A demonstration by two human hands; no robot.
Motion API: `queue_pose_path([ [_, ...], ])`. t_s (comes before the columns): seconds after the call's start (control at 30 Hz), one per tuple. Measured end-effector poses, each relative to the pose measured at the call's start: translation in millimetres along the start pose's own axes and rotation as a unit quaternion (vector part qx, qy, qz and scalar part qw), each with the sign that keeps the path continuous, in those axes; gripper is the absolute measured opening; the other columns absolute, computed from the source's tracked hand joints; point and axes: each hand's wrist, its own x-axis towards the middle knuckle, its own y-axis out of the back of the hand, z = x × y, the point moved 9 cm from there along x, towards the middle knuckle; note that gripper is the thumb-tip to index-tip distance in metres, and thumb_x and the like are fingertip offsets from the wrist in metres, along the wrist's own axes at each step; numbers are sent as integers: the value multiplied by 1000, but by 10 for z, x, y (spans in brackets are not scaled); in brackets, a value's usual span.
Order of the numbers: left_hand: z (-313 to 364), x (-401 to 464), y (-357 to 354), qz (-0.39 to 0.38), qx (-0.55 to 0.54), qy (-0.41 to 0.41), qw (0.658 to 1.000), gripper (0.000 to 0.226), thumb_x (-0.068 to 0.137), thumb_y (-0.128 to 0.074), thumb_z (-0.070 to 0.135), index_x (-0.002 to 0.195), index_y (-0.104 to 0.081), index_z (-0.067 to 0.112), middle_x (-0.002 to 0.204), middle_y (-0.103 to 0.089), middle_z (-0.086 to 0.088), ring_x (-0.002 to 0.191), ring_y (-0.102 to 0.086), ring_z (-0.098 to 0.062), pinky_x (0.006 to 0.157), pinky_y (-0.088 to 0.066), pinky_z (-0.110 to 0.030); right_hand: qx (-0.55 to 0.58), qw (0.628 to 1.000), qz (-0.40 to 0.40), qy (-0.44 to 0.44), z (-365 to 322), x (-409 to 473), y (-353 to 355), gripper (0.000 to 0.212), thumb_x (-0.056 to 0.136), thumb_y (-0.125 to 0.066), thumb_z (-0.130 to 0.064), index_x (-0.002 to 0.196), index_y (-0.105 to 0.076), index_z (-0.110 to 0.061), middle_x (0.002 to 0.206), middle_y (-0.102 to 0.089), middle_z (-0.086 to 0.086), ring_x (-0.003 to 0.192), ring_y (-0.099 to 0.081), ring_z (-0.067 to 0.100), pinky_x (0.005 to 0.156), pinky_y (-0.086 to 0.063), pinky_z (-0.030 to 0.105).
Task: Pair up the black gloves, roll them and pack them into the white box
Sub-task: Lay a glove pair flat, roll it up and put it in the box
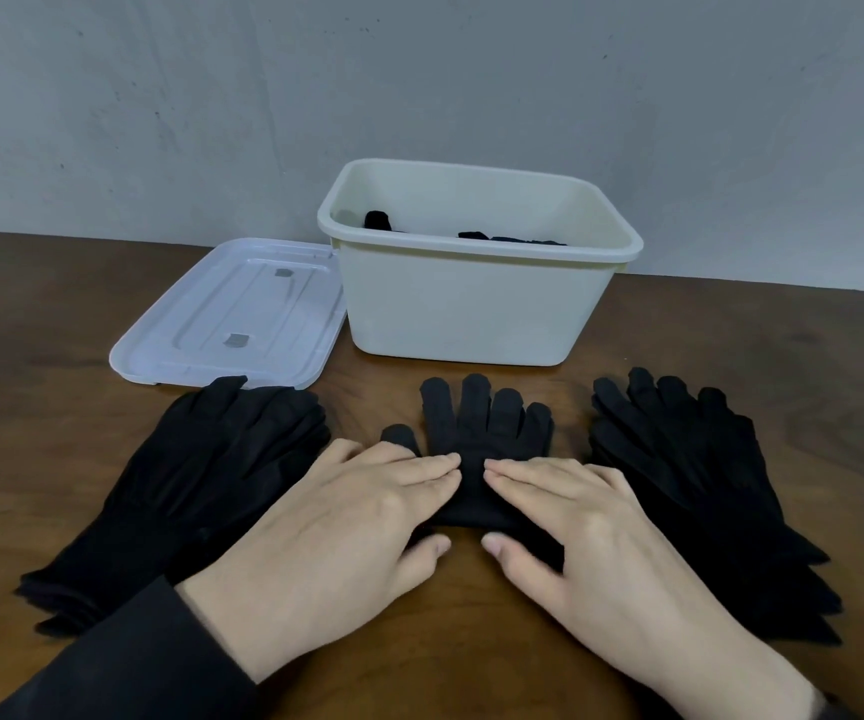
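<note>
Two hands, left hand (346,517) and right hand (591,522), fingers straight and together, press the middle glove (487,423); no writing readable

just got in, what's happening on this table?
A person is packing black fabric gloves. Both hands, left hand and right hand, press flat on the middle black glove, apparently starting to roll it from the cuff. Stacks of black gloves lie to the left and right. The open white plastic box behind already holds some black items; its translucent lid lies beside it.
</note>
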Motion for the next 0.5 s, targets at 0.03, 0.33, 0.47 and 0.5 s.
queue_pose_path([
  [0.03, -18, 6, -17, -11, 5, 6, 1000, 57, 89, -37, 56, 132, -62, 30, 136, -59, 19, 118, -53, 1, 95, -51, -31, -2, 1000, -9, -3, 18, -1, -18, 57, 90, -42, -64, 139, -53, -39, 140, -50, -30, 134, -35, -11, 111, -20, 20],
  [0.33, -89, -5, 136, 62, -124, 57, 989, 40, 98, -40, 56, 137, -46, 49, 107, -42, 38, 108, -21, 31, 101, -26, -11, 75, 996, 21, -50, 107, 2, 65, 39, 89, -42, -66, 125, -52, -53, 117, -52, -38, 118, -32, -14, 96, -30, 12],
  [0.47, -189, -5, 109, 45, -232, 110, 965, 27, 94, -49, 55, 119, -58, 51, 105, -62, 30, 107, -52, 13, 95, -42, -15, 213, 973, 22, -85, 170, 12, 129, 22, 90, -58, -51, 111, -63, -52, 106, -65, -30, 108, -54, -8, 85, -43, 12],
  [0.5, -208, 0, 109, 47, -260, 121, 957, 25, 94, -52, 52, 117, -62, 49, 105, -66, 30, 104, -56, 13, 93, -46, -15, 242, 966, 23, -90, 175, 23, 144, 19, 91, -60, -45, 108, -66, -49, 103, -68, -28, 105, -58, -9, 83, -45, 11],
])
